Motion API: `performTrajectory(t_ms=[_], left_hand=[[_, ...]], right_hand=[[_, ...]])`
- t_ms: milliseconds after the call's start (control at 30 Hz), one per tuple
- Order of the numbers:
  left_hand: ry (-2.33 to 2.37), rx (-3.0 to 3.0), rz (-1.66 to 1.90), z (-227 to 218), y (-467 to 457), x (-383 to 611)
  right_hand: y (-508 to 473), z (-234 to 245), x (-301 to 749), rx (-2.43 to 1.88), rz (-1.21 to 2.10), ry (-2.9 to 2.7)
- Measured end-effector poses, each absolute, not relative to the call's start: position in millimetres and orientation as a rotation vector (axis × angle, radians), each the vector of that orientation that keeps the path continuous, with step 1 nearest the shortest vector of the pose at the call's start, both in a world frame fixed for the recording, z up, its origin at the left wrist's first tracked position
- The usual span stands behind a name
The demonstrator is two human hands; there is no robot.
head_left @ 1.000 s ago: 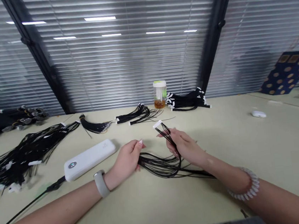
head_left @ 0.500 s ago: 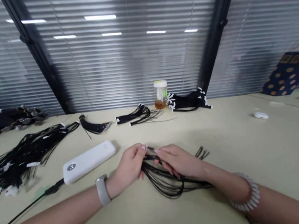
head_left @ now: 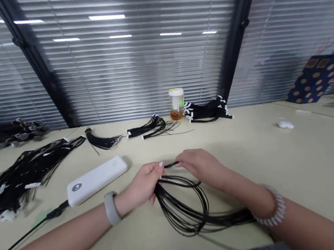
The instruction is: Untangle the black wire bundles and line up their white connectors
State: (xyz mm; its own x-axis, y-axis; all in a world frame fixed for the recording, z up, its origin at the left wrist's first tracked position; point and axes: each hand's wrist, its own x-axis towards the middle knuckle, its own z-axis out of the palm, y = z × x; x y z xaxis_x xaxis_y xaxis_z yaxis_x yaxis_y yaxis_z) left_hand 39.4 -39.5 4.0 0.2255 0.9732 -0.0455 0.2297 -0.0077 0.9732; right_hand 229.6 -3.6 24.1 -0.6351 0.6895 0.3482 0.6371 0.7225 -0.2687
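My left hand (head_left: 148, 179) is closed around the gathered end of a bundle of thin black cables (head_left: 185, 214). From that grip the cables loop down and run right along the table, passing under my right forearm. A short dark cable strand (head_left: 171, 164) stretches from my left thumb to my right hand (head_left: 199, 165), whose fingertips pinch its other end. The exact tips inside both grips are hidden by the fingers.
A white power bank (head_left: 98, 180) with a plugged-in cord lies left of my hands. Black cable piles (head_left: 25, 171) spread at far left, and more bundles (head_left: 207, 109) lie at the back beside a lidded jar (head_left: 176, 104). A small white case (head_left: 285, 125) rests at right.
My right hand has risen slightly and drawn away from the left, stretching a strand between them. The cable loop beneath has opened wider. The camera view has shifted slightly.
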Motion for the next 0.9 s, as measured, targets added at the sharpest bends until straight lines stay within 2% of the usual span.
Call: performTrajectory(t_ms=[233, 300, 367, 500, 600, 700, 900], left_hand=[[1.221, 1.349, 1.036, 2, -38, 41], [1.231, 1.289, 1.089, 2, -37, 41], [1.233, 1.231, 1.135, 1, -37, 41], [1.225, 1.274, 1.140, -2, -36, 40], [1.253, 1.371, 1.100, -2, -39, 40], [1.241, 1.463, 1.065, -1, -44, 41], [1.177, 1.523, 1.038, -1, -47, 41]], right_hand=[[-12, 24, 235, -1.045, -0.250, -2.247], [-20, 28, 237, -1.036, -0.276, -2.309], [-27, 30, 236, -1.054, -0.074, -2.429], [-33, 28, 229, -1.027, 0.707, -2.462], [-34, 22, 220, -0.913, 1.036, -2.379], [-34, 17, 211, -0.833, 1.189, -2.320], [-33, 17, 205, -0.848, 1.150, -2.323]])
